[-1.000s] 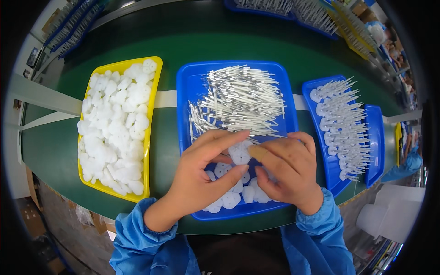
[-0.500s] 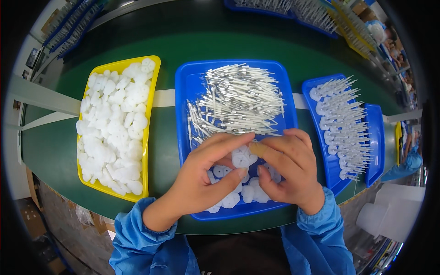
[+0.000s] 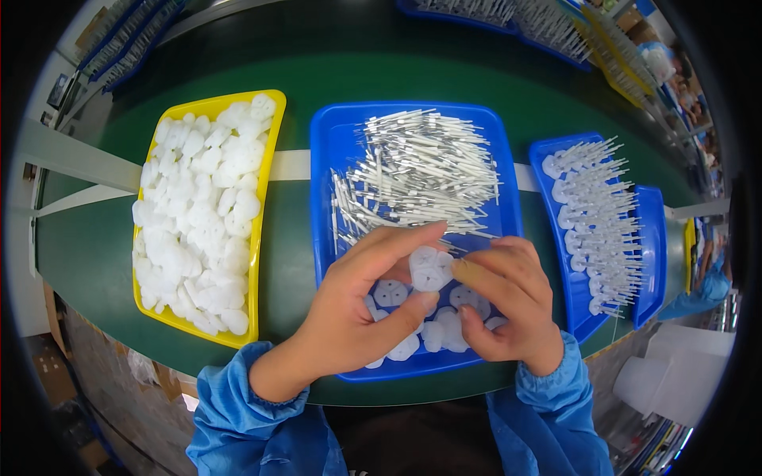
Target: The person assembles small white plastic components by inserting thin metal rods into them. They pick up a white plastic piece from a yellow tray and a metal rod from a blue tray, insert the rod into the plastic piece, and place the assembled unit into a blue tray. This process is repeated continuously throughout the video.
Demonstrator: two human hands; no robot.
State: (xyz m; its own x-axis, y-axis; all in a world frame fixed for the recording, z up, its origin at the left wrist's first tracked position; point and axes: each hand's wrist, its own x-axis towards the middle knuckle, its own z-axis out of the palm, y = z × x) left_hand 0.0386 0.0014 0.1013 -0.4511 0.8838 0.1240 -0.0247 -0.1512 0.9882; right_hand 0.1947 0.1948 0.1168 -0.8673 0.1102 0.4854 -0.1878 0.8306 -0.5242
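Note:
Between the thumb and fingers of my left hand is a small white plastic disc with slits and a scalloped edge. My right hand is close on its right side. A forefinger tip touches or nearly touches the disc's edge, while the thumb stands apart lower down. Both hands are over the near part of a blue tray. Loose white discs lie in the tray under my hands. Beyond them is a heap of thin white rods with metallic-looking parts.
On the left, a yellow tray is heaped with white discs. To the right, a blue tray holds rows of discs with thin rods attached, overlapping another blue tray. More rod-filled trays line the far side of the green table.
The right fingers have drawn back slightly from over the disc, so more of it shows. My left hand still grips it. The whole view has shifted a little.

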